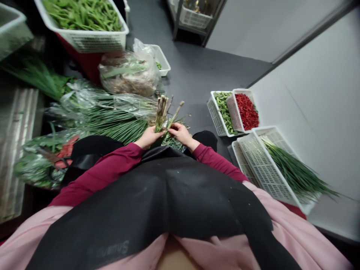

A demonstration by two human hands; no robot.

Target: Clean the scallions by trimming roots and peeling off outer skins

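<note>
Left hand (pixel 149 137) clasps brown-ended stalks (pixel 161 112); right hand (pixel 181 134) pinches one splayed stalk (pixel 176 113). A hard tug could scatter the rest.

Both arms (pixel 108 170) angle inward toward the far side; the left hand (pixel 149 137) and right hand (pixel 182 134) nearly meet, fingers (pixel 173 131) curled.

Deep magenta fabric sleeves (pixel 115 167) stand out from here against the smooth black apron (pixel 168 195) (faint grey lettering (pixel 115 249) marks it). The bundle of thin plant stalks (pixel 161 111) runs tan-brown to green. I see bright red chillies (pixel 246 112), dark green long-leaved stems (pixel 295 172) and white plastic baskets (pixel 260 165) patterned with grids.
</note>
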